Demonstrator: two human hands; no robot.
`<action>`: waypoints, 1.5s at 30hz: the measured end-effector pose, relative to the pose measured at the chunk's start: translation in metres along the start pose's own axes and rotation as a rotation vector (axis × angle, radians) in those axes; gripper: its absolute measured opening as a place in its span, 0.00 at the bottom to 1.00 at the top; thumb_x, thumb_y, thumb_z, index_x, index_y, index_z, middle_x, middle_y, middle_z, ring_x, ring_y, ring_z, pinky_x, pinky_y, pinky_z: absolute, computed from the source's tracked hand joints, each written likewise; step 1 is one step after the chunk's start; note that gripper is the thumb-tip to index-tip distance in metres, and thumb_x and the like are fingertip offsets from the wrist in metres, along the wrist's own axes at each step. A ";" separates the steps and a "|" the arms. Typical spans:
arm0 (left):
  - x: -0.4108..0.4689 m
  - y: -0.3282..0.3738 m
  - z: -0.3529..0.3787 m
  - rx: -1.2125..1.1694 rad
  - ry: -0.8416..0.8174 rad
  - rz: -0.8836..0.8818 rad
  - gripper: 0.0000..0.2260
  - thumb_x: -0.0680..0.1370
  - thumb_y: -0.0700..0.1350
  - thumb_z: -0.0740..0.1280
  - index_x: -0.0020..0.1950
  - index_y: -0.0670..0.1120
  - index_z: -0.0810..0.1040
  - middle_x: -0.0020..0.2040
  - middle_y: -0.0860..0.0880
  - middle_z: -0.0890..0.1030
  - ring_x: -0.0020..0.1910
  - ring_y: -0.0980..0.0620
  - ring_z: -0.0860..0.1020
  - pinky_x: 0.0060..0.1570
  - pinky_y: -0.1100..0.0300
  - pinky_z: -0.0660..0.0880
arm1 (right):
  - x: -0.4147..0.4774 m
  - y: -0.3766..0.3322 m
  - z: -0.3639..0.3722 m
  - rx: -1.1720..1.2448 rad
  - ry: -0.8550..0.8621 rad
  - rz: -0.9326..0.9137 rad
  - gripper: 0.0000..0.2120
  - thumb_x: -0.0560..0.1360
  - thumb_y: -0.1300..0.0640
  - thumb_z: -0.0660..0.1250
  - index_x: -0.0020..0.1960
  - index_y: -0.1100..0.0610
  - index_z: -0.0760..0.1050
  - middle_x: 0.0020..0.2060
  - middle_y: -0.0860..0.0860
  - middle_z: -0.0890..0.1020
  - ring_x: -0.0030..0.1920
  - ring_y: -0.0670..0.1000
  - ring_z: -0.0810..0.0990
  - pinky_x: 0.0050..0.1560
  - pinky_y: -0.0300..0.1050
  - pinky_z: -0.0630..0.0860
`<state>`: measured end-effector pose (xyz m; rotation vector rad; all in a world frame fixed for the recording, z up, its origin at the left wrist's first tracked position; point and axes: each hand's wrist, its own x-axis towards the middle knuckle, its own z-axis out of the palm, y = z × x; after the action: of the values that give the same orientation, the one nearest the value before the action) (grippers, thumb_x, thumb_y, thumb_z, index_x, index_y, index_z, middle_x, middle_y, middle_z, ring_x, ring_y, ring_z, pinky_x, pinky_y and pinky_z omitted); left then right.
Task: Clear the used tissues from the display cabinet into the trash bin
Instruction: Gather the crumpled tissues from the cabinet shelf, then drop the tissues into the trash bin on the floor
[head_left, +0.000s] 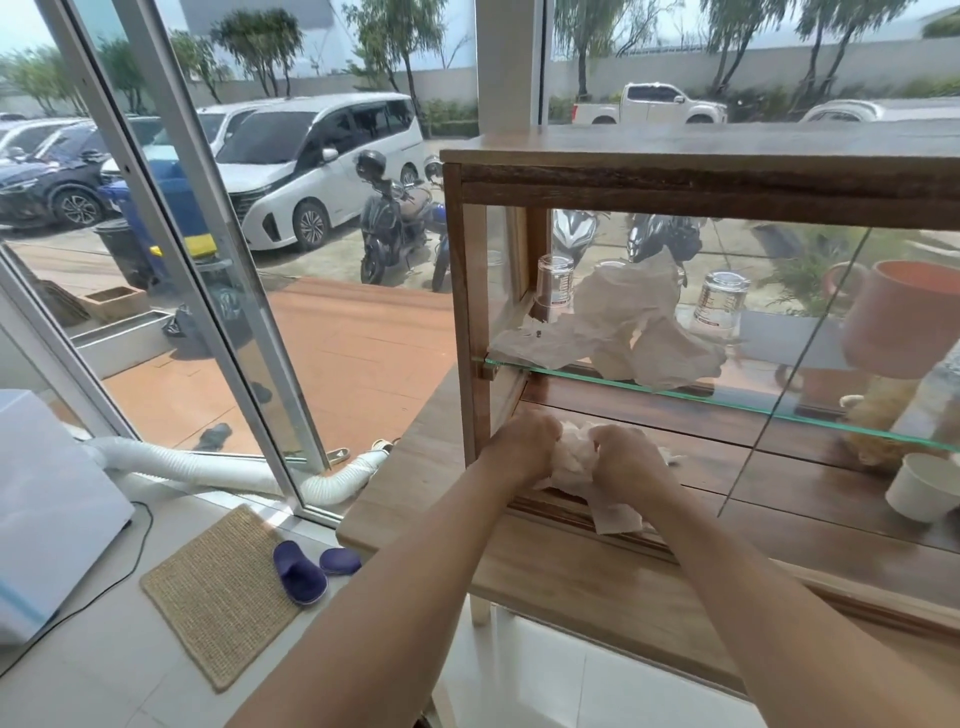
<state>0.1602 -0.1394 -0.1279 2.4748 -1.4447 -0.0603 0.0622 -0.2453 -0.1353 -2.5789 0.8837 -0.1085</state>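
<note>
The wooden display cabinet (470, 291) stands on a wooden counter, its front open. On its bottom level, my left hand (522, 447) and my right hand (631, 460) both grip a wad of white used tissues (574, 460), pressed together between them. A flat piece of tissue (615, 514) hangs from the wad over the cabinet's front rail. On the glass shelf (675, 387) above lie more crumpled tissues (623, 327), untouched. No trash bin is in view.
Two upturned glass jars (722, 304) stand behind the shelf tissues. At the right are a pink mug (904, 317), a white paper cup (922, 486) and a sliding glass pane (795, 364). On the floor lie a woven mat (221, 587), blue slippers (301, 571) and a white hose (208, 465).
</note>
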 end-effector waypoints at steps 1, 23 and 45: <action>-0.006 0.001 -0.007 -0.010 0.015 -0.014 0.06 0.73 0.31 0.62 0.45 0.35 0.78 0.48 0.37 0.80 0.47 0.41 0.79 0.38 0.56 0.69 | -0.002 -0.002 -0.001 0.032 0.009 -0.005 0.09 0.70 0.65 0.60 0.34 0.55 0.72 0.45 0.61 0.81 0.46 0.62 0.79 0.40 0.45 0.69; -0.152 -0.064 -0.031 -0.165 0.376 -0.290 0.05 0.70 0.32 0.65 0.36 0.40 0.77 0.32 0.48 0.74 0.32 0.49 0.70 0.32 0.60 0.63 | -0.063 -0.108 0.032 0.356 -0.023 -0.496 0.13 0.71 0.69 0.60 0.49 0.59 0.80 0.45 0.53 0.82 0.47 0.52 0.76 0.40 0.40 0.70; -0.324 -0.177 0.022 -0.411 0.300 -0.911 0.16 0.70 0.34 0.66 0.53 0.47 0.83 0.42 0.48 0.82 0.40 0.51 0.77 0.33 0.69 0.69 | -0.093 -0.235 0.203 0.290 -0.535 -0.707 0.15 0.68 0.66 0.65 0.50 0.50 0.79 0.44 0.55 0.84 0.44 0.56 0.80 0.40 0.47 0.76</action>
<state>0.1444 0.2161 -0.2267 2.4223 -0.0963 -0.1377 0.1632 0.0506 -0.2205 -2.3371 -0.2317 0.2291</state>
